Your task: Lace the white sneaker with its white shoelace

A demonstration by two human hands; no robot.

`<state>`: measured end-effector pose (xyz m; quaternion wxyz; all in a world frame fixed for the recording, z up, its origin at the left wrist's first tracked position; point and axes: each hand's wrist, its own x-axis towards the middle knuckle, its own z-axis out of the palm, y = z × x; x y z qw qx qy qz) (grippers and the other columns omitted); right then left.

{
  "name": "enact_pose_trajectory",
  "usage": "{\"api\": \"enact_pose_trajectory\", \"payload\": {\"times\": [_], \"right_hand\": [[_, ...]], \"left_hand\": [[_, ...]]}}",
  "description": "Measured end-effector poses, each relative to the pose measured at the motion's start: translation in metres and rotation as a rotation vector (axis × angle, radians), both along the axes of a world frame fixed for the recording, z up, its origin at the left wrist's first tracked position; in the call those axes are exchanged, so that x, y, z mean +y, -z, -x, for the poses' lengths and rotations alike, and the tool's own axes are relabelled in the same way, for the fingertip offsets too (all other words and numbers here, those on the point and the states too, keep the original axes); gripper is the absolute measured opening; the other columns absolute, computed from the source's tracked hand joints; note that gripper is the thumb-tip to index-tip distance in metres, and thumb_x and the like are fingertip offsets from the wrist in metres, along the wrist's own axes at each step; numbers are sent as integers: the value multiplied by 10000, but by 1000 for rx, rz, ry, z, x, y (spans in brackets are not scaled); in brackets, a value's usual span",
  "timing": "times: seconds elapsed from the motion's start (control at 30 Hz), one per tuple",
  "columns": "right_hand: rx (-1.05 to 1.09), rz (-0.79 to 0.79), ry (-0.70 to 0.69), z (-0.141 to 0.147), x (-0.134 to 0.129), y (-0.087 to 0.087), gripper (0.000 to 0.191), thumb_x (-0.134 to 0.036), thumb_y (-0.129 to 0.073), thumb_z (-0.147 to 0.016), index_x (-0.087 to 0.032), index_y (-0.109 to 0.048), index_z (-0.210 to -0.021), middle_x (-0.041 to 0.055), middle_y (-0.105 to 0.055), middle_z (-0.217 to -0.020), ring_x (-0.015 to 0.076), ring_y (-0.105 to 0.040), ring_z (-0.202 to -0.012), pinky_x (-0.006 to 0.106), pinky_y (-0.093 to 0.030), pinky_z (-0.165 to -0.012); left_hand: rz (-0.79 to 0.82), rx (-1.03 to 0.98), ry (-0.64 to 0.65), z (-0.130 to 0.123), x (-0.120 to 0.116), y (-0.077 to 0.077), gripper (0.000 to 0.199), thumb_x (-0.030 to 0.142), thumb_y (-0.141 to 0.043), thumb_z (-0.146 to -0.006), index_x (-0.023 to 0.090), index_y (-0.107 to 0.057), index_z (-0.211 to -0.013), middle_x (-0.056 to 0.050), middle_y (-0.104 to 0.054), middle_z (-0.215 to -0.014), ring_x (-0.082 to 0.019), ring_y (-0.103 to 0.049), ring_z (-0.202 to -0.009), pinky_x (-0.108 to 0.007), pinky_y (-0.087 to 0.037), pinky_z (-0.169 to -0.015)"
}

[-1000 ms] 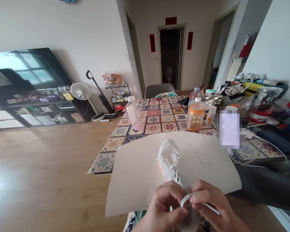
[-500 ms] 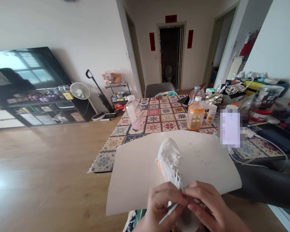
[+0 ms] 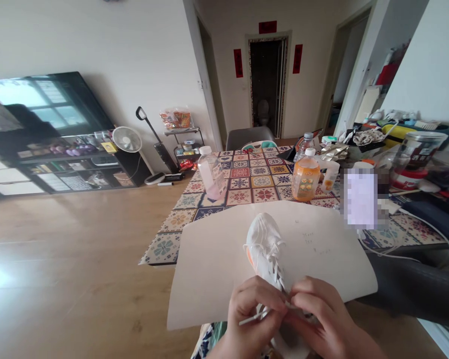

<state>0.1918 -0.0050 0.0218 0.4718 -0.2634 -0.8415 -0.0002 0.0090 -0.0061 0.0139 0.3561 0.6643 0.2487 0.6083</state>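
Observation:
A white sneaker [image 3: 264,234] with an orange patch on its side lies on a large white sheet, toe pointing away from me. Loose lace strands cross its upper. My left hand [image 3: 255,311] is closed in a pinch over the shoe's ankle end, holding a white shoelace [image 3: 249,319] whose tip sticks out to the left. Close against it, my right hand [image 3: 320,309] pinches at the same spot, fingertips on the lace by the upper eyelets. The fingers hide the exact grip and the shoe's heel end.
The white sheet [image 3: 205,279] overhangs the near edge of a table with a patterned cloth [image 3: 241,183]. Beyond it stand a clear bottle [image 3: 212,177] and an orange drink bottle [image 3: 306,177]. Cables, a blurred-out object [image 3: 361,199] and jars crowd the right side.
Both hands stay together at the lace, with small finger shifts. The lace tip under my left hand now points more to the left. The view has shifted slightly.

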Motion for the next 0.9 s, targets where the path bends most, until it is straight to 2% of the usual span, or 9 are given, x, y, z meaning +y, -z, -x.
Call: {"api": "enact_pose_trajectory", "payload": {"times": [0.13,0.27,0.4,0.5,0.67,0.8,0.87,0.9], "right_hand": [[-76,-142,-46,-4,1,1,213,-134,-507,-969,-207,-573,-1157,51,-742,-863,151,-665,-644,268,-534,-659],[-138,-165,-12,-7,1,6,288,-129,-506,-951,-183,-565,-1228,80,-753,-949,173,-675,-709,309,-539,-712],[-110,-165,32,-6,2,6,293,-125,-486,-939,-209,-576,-1204,62,-744,-891,164,-646,-654,296,-520,-653],[-51,-135,-2,-3,3,0,270,-134,-474,-936,-206,-608,-1159,73,-730,-907,163,-629,-660,293,-506,-628],[122,25,-157,0,2,-5,218,-110,-497,-956,-162,-649,-1104,98,-682,-956,170,-637,-804,300,-526,-719],[388,324,-270,-5,4,5,136,-284,-558,-996,-264,-671,-923,55,-683,-967,220,-623,-1026,373,-537,-858],[579,430,-285,-10,9,11,184,-394,-614,-961,-278,-638,-820,40,-694,-946,254,-599,-1141,436,-511,-945],[675,476,-290,-14,12,12,230,-446,-638,-937,-276,-607,-784,30,-693,-883,259,-616,-1125,456,-504,-965]], "left_hand": [[93,-52,23,-1,0,3,128,172,-787,-804,192,-717,-698,-48,-729,-670,-146,-654,-624,-220,-501,-600],[205,-147,25,-4,0,5,223,309,-841,-757,180,-697,-646,-33,-675,-633,-133,-594,-604,-212,-469,-577],[225,-165,92,-4,1,4,198,308,-818,-786,182,-718,-671,-32,-670,-666,-132,-592,-624,-212,-465,-590],[225,-146,117,-4,2,1,188,298,-793,-814,183,-730,-679,-31,-670,-668,-132,-597,-629,-215,-466,-603],[275,-130,114,-6,2,-2,201,312,-805,-800,179,-733,-666,-30,-669,-640,-138,-599,-624,-226,-480,-622],[382,-218,101,0,5,3,202,317,-816,-789,182,-730,-665,-22,-662,-662,-151,-649,-659,-255,-541,-673],[415,-334,63,8,11,4,189,296,-836,-768,188,-721,-663,-2,-647,-672,-154,-687,-704,-279,-578,-753],[420,-408,40,13,15,4,191,282,-853,-748,190,-712,-657,11,-635,-670,-150,-700,-724,-288,-586,-801]]}}
